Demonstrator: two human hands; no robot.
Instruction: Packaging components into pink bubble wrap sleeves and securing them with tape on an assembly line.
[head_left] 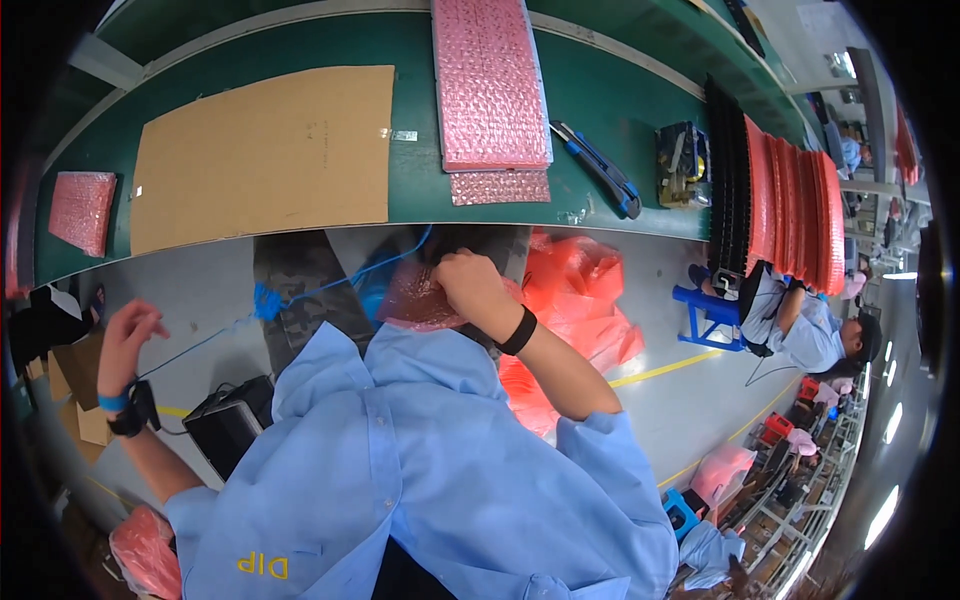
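My right hand, with a black band at its wrist, is closed at the upper edge of a pink bubble-wrap bag just in front of my body. Part of that bag is hidden behind the hand. Off to the far left, my left hand is raised beside the bench with fingers apart and loosely bent, holding nothing. A blue cord stretches from the bench edge, through a tangled bundle, toward the blue strap on my left wrist.
On the green bench lie a cardboard sheet, a pink bubble-wrap stack, a small pink bag and a blue-black box cutter. Black and red panels stand at right. Red plastic bags hang below. A co-worker sits farther right.
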